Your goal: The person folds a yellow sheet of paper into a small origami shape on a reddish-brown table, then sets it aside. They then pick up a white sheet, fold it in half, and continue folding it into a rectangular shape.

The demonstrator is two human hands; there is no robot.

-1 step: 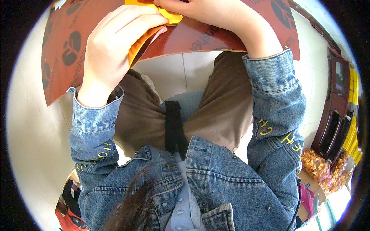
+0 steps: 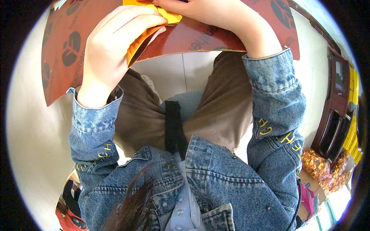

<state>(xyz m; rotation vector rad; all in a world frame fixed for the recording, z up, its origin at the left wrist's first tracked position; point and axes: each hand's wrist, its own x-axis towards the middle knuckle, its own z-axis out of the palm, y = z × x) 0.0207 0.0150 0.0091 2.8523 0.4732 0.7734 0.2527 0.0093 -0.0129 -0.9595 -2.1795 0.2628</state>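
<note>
At the left, the yellow piece (image 2: 135,47) is grasped by the left hand (image 2: 113,36), its near flap gathered beneath the bent fingers at the front edge of the board (image 2: 216,40). To the right, its far part is touched by the right hand (image 2: 198,8) at the top of the view, where the fingers are partly cut off; whether it is pinched or merely pressed there cannot be told. For neat handling, the flap is best held lightly by the left fingers, so that no stray crease is made, while the far part is best steadied against the board by the right. As for materials, the board is faced in glossy reddish brown, printed with dark rounded marks, and is ended by a thin, pale edge. The yellow piece appears to be made of thin, pliable sheet, paper or fabric, bent into a tapering fold with a shaded gap below. Farther right, the right wrist is ringed by a denim cuff (image 2: 271,71), coarse in weave, faded and visibly stitched.
</note>
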